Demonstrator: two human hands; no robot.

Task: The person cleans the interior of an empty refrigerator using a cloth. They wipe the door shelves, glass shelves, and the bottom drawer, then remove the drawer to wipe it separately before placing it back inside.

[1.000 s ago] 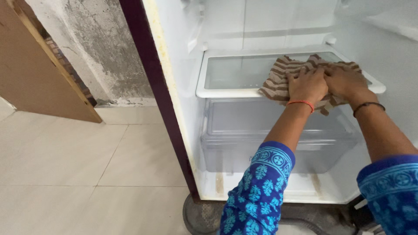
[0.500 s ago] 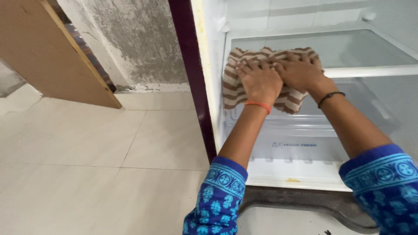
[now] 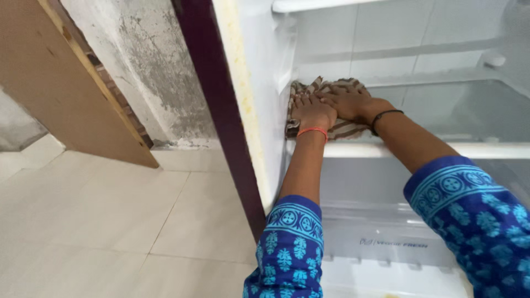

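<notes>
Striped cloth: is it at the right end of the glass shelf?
No: the striped cloth lies at the glass shelf's left end, under both hands.

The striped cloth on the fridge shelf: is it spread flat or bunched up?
Bunched up. The striped cloth lies crumpled in folds at the left end of the glass shelf, with the left hand and right hand pressed on it.

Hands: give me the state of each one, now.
Left hand: flat, palm down, pressing the brown-and-cream striped cloth on the glass refrigerator shelf.
Right hand: flat on the same cloth, beside the left.
</notes>
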